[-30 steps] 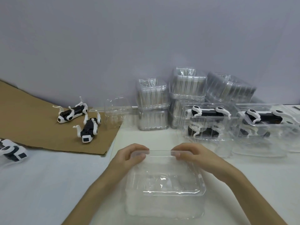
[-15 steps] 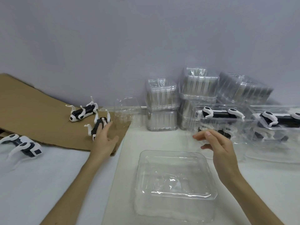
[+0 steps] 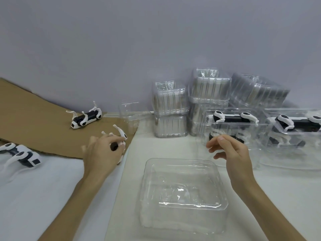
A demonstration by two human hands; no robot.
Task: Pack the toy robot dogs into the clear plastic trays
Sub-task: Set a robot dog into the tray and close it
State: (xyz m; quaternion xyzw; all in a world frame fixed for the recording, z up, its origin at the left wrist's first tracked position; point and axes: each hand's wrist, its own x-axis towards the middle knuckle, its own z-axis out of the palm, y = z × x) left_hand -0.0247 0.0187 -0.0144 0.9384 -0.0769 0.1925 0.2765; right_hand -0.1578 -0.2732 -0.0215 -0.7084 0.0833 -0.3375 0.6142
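An empty clear plastic tray (image 3: 184, 193) sits on the white table in front of me. My left hand (image 3: 102, 152) grips a black-and-white toy robot dog (image 3: 119, 136) at the near edge of the brown cardboard sheet (image 3: 34, 126); the hand hides most of its body and its white legs stick up. My right hand (image 3: 231, 152) hovers above the tray's far right corner, fingers loosely curled, holding nothing. A second dog (image 3: 86, 117) lies on the cardboard farther back. A third dog (image 3: 20, 153) lies at the far left.
Stacks of empty clear trays (image 3: 170, 108) stand against the wall at the back. Two packed trays with dogs (image 3: 232, 119) (image 3: 298, 126) sit at the right. A loose clear lid (image 3: 129, 112) stands by the cardboard's far corner.
My left hand left the tray, reached onto the cardboard and closed round the nearest dog. My right hand let go of the tray and lifted above its far right corner.
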